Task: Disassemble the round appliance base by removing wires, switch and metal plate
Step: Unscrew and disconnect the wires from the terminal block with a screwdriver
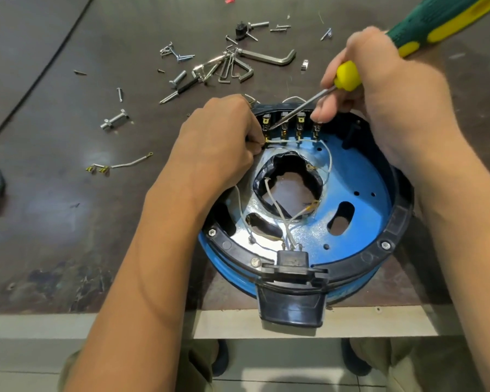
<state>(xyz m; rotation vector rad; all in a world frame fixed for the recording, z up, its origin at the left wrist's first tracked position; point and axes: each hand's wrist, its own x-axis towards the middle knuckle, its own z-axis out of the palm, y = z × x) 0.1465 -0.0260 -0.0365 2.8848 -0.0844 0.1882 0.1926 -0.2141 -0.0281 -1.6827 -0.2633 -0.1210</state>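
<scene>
Overhanging the near edge of the bench [68, 222], a black handle [292, 309] juts from the round base [391, 230], which lies open side up close to the person. It is probably light and stiff, a plastic ring round a thin blue metal plate [359, 199], so it may skid under prying. The black rim looks like the firmest place to steady it.

Just inside the rim, a black plug block [290, 258] carries several loose wires [283, 219] that loop limply over the hole in the middle of the plate. They look soft and thin, so each is best taken by its crimped metal end, not the strand.

At the far wall, the switch [292, 124] shows a row of small brass tabs, which probably bend easily. A white wire [292, 140] runs along their feet. The left grip [224, 145] is closed, fingertips pinching this wire's end beside the leftmost tab. The right grip [379, 80] is wrapped round a yellow and green screwdriver [348, 76], whose tip rests at that same tab.

Beyond the base lie a freed wire [119, 165], a bolt [115, 120], scattered screws [178, 53] and hex keys [238, 63].
</scene>
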